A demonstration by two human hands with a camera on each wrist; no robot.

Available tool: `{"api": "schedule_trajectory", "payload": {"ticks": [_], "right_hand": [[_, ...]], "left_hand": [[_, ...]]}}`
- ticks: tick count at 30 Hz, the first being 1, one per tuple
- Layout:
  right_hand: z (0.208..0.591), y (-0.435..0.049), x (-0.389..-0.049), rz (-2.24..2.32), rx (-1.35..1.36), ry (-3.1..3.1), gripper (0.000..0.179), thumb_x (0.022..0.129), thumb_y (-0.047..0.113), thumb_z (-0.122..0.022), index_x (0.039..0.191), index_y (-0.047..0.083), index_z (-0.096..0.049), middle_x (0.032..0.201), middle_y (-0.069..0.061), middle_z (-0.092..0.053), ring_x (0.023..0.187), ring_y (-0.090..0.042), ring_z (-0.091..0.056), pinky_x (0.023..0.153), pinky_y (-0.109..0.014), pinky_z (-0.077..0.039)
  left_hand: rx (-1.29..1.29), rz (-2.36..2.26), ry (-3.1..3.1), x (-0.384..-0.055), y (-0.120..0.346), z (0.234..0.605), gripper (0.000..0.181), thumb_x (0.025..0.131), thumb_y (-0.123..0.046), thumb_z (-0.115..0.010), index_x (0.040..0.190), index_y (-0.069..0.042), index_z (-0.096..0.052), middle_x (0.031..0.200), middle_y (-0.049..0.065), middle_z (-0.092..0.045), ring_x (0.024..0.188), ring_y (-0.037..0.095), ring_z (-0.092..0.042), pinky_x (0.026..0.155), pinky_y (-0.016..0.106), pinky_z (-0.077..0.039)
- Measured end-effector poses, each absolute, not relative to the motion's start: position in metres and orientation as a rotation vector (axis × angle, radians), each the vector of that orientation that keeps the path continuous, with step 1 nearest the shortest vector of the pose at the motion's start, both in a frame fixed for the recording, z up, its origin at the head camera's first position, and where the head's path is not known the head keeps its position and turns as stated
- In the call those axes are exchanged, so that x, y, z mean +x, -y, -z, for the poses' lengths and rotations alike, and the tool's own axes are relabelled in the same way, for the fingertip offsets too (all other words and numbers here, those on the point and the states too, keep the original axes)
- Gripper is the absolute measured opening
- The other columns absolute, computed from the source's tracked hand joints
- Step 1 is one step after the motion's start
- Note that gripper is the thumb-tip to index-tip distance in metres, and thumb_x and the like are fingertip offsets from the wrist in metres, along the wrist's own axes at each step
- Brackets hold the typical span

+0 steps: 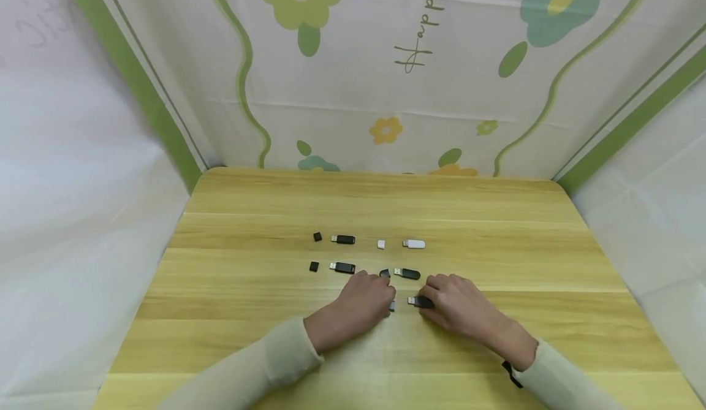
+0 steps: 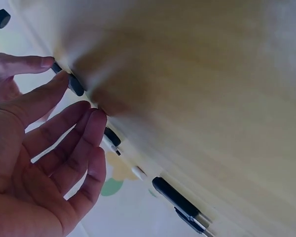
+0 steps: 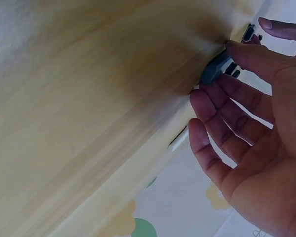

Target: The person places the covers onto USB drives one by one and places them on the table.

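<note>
My right hand (image 1: 460, 304) pinches the dark body of a USB flash drive (image 1: 423, 303) low over the table, its metal plug pointing left. Thumb and fingertips sit on opposite sides of the drive in the right wrist view. My left hand (image 1: 361, 299) holds a small cap (image 1: 392, 306) at its thumb and fingertips, in front of the plug and apart from it. Most of the cap is hidden by the fingers in the head view. Just beyond lies a black flash drive (image 1: 408, 273), with its black cap (image 1: 384, 273) to the left.
Two more black flash drives (image 1: 343, 239) (image 1: 343, 268) lie on the left of the wooden table (image 1: 248, 342), each with a black cap (image 1: 317, 236) (image 1: 314, 266) at its left. A white flash drive (image 1: 415, 244) and white cap (image 1: 381, 244) lie farther back. A patterned curtain (image 1: 353, 85) stands behind.
</note>
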State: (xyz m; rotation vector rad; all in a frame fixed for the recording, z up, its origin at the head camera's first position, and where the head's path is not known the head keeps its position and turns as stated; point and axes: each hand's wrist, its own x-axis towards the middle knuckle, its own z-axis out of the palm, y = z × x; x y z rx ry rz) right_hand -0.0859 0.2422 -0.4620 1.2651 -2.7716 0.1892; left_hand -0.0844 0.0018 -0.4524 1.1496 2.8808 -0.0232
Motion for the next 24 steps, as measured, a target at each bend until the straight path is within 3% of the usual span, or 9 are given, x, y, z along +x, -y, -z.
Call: {"api": "schedule_trajectory", "payload": {"ticks": [6, 13, 24], "right_hand": [[0.4629, -0.2408, -0.0859, -0.215, 1.266, 2.763, 0.021, 0.084, 0.021, -0.092, 0.094, 0.011, -0.077, 0.085, 0.005, -0.064, 0.070, -0.005, -0.055, 0.062, -0.028, -0.051], [0.4627, -0.2392, -0.0854, -0.245, 1.269, 2.784, 0.019, 0.085, 0.017, -0.091, 0.096, 0.010, -0.077, 0.086, 0.004, -0.065, 0.072, -0.005, -0.055, 0.061, -0.025, -0.050], [0.4640, -0.2385, -0.0868, -0.265, 1.289, 2.785, 0.017, 0.086, 0.015, -0.089, 0.093, 0.010, -0.075, 0.084, 0.004, -0.063, 0.070, -0.004, -0.051, 0.059, -0.022, -0.048]], "left_hand": [[1.165, 0.082, -2.854, -0.0845, -0.0068, 0.4498, 0.014, 0.091, -0.038, -0.084, 0.092, -0.025, -0.079, 0.088, -0.006, -0.068, 0.076, 0.010, -0.065, 0.062, 0.028, -0.045], [1.143, 0.095, -2.883, -0.0822, -0.0109, 0.4497, 0.001, 0.094, -0.024, -0.080, 0.094, -0.024, -0.078, 0.087, -0.006, -0.068, 0.074, 0.009, -0.063, 0.057, 0.028, -0.046], [1.105, -0.017, -2.884, -0.0844, -0.0081, 0.4501, 0.012, 0.100, -0.021, -0.074, 0.089, -0.017, -0.076, 0.075, -0.002, -0.065, 0.061, 0.010, -0.055, 0.051, 0.029, -0.048]]}}
